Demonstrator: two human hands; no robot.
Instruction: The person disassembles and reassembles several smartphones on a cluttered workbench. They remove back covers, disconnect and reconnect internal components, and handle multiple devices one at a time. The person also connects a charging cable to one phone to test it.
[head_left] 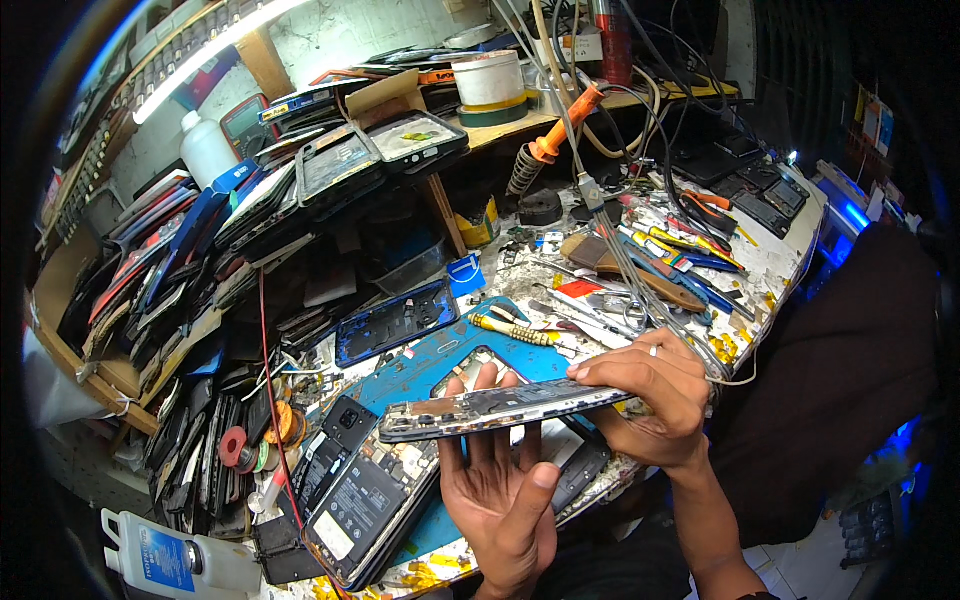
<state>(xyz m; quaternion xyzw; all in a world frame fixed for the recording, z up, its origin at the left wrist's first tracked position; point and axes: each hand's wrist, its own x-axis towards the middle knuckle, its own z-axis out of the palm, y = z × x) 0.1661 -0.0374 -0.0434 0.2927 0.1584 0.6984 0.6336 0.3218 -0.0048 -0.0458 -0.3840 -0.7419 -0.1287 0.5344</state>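
Phones stacked in leaning piles fill the shelf at far left, well apart from the work. Lower down, an opened dark phone body with its battery showing lies on the blue repair mat that covers the cluttered bench. Just right of it, the left hand is palm-up, fingers spread under a thin dark phone frame with exposed circuitry, its grip loose and cradling rather than clamped. The frame's long axis runs left to right, tilting slightly upward toward the right hand, whose thumb and fingers are pinched on the frame's right end. Both hands touch it; the right holds firmer. The frame's underside and the right fingertips are hidden.
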